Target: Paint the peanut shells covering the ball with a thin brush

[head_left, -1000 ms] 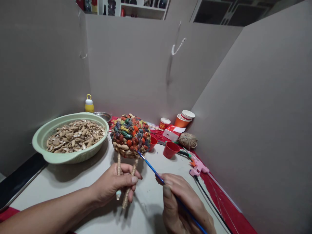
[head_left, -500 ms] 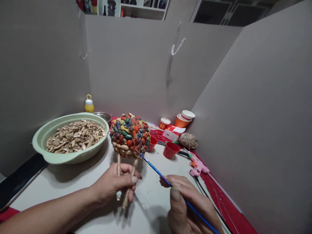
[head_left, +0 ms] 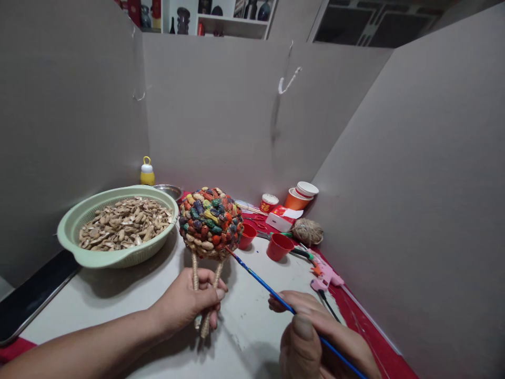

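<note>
A ball covered in peanut shells [head_left: 211, 222], painted red, orange, green, yellow and blue, stands on rope-wrapped legs [head_left: 217, 275]. Bare tan shells show along its lower left side. My left hand [head_left: 203, 297] is closed around the legs beneath the ball. Pinched in my right hand [head_left: 315, 331] is a blue-handled paintbrush [head_left: 263, 283], its reddish tip touching the ball's lower right side. Two red cups [head_left: 280, 247] stand to the right of the ball, one partly behind it.
At left sits a green basket [head_left: 67, 231] of peanut shells, beside a dark flat panel [head_left: 35, 295]. Twine [head_left: 306, 231], a pink glue gun [head_left: 326, 276] and stacked paper cups [head_left: 300, 196] lie at right. Grey partitions [head_left: 213, 116] enclose the table.
The brush tip has shifted slightly right and down on the ball, and my right hand has moved right and down with it. The ball is turned slightly; my left hand keeps its hold.
</note>
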Tool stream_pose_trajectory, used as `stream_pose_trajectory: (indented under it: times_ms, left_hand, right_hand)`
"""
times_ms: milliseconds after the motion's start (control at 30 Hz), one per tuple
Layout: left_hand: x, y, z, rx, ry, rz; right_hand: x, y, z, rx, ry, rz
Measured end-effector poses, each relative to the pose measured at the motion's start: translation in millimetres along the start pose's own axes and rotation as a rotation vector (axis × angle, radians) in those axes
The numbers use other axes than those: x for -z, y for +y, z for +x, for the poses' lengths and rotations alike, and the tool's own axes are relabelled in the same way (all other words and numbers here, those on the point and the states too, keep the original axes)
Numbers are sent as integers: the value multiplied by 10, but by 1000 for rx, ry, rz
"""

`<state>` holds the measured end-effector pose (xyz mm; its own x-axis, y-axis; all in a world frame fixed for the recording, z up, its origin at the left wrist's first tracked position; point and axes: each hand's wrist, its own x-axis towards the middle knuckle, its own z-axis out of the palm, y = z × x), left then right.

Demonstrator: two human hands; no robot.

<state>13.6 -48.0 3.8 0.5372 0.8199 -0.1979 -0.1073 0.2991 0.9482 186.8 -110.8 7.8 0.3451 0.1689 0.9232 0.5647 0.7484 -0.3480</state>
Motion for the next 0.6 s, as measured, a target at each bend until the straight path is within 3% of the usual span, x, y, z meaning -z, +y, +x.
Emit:
stream_pose_trajectory:
  times_ms: [367,600]
  left_hand:
    - [-15,3,2,-28,27,17]
    - [-10,-8,12,-12,37,44]
  right_hand:
    - [-37,136,-56,-11,245,90]
    - [-66,108,-9,-17,270,67]
